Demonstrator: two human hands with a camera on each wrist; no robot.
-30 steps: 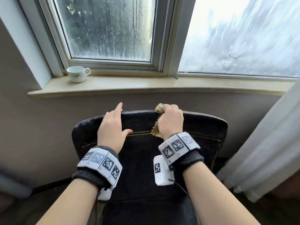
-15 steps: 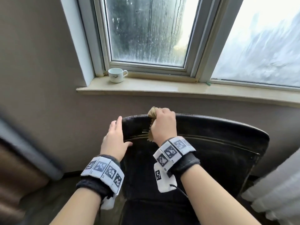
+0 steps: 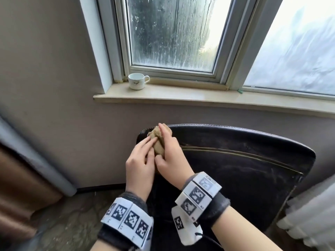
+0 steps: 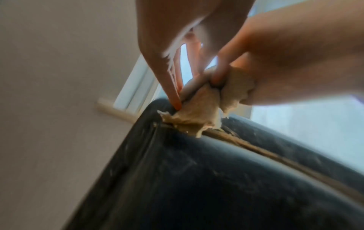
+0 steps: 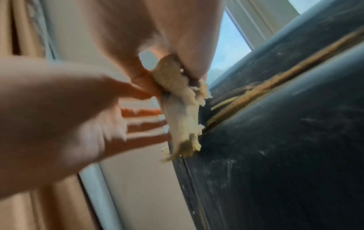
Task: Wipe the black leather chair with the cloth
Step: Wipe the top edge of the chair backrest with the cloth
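Both hands together at top-left corner of black leather chair [image 3: 235, 169]. Right hand [image 3: 170, 156] clamped on tan cloth [image 3: 158, 142], w/ left hand [image 3: 140, 165] fingers straight, touching cloth.

The right hand [image 5: 173, 38] pinches a tan cloth [image 5: 181, 109] against the black leather chair [image 5: 285, 147]; the left hand's [image 5: 59, 109] straight fingers [image 5: 145, 124] touch it.

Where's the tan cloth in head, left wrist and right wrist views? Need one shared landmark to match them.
Head: tan cloth left of centre, bunched between both hands at the black leather chair back's top left corner.
Left wrist: cloth centre, slightly above the middle.
Right wrist: cloth centre, hanging from the fingers.
Shared landmark: the worn tan seam across the chair back.
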